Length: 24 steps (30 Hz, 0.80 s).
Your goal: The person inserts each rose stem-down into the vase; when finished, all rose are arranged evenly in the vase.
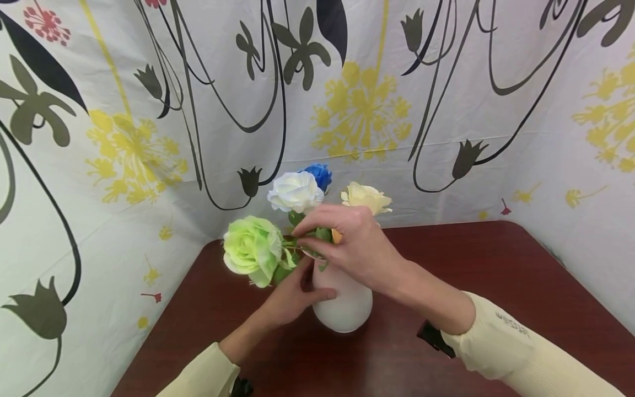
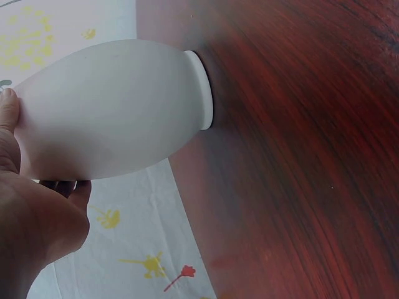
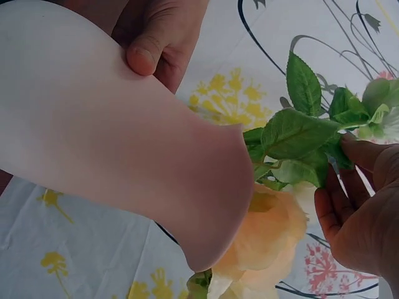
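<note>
A pale white vase point(image 1: 344, 311) stands upright on the table, holding several artificial roses. My left hand point(image 1: 291, 298) grips its left side below the rim, thumb across the front. Over the vase mouth, my right hand point(image 1: 359, 248) pinches the leafy stem point(image 3: 343, 128) of the light green rose point(image 1: 252, 249), which leans out to the left. Behind the hands rise a white rose point(image 1: 294, 192), a blue rose point(image 1: 321, 175) and a cream rose point(image 1: 366, 198). Part of an orange flower point(image 3: 268, 233) shows at the rim. The lower stems are hidden inside the vase.
The dark red wood-grain table point(image 1: 446, 264) has its back edge near a white cloth point(image 1: 436, 121) printed with flowers, which hangs behind and at both sides. A dark strap point(image 1: 435, 339) shows at the right sleeve.
</note>
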{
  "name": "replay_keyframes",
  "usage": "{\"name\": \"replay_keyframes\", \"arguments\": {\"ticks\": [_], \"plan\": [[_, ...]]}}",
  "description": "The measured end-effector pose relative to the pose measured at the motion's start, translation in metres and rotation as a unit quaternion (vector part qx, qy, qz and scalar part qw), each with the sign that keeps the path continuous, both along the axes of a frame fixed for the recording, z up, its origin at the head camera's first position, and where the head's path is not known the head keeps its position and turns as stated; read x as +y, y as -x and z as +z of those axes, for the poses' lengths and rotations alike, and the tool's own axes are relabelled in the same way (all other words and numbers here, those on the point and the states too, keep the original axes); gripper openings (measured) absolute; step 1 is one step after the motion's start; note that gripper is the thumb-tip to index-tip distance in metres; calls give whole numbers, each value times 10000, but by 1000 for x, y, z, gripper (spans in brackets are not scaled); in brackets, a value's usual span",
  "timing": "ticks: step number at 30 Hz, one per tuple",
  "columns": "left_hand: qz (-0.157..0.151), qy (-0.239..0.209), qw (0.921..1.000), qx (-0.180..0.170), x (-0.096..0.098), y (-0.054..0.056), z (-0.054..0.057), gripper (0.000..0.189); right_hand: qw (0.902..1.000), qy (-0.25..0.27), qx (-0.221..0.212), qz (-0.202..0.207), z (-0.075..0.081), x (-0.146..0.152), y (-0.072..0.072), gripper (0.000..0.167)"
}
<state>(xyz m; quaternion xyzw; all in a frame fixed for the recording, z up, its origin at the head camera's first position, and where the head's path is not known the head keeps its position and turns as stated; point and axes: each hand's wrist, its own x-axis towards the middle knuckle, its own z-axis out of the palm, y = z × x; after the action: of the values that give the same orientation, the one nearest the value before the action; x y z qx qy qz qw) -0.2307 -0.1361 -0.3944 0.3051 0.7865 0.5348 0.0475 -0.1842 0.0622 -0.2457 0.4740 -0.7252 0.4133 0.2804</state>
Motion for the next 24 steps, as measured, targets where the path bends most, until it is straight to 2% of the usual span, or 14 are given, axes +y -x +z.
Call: {"name": "replay_keyframes", "arguments": {"ticks": [5, 11, 16, 18, 24], "plan": [[-181, -152, 9992, 313, 2, 1, 1, 92, 9991, -171, 53, -372, -3, 5, 5, 16], [-338, -396, 9982, 306, 5, -8, 13, 89, 9978, -312, 26, -586, -7, 12, 13, 15], [-374, -353, 9978, 422, 3, -1, 5, 92, 9967, -396, -251, -657, -9, 17, 13, 18], [-347, -318, 9979, 435, 3, 2, 0, 94, 9958, -411, -365, -727, -10, 20, 13, 21], [56, 72, 10000, -13, 1, -1, 0, 96, 9936, -231, -509, -980, -14, 33, 12, 35]]}}
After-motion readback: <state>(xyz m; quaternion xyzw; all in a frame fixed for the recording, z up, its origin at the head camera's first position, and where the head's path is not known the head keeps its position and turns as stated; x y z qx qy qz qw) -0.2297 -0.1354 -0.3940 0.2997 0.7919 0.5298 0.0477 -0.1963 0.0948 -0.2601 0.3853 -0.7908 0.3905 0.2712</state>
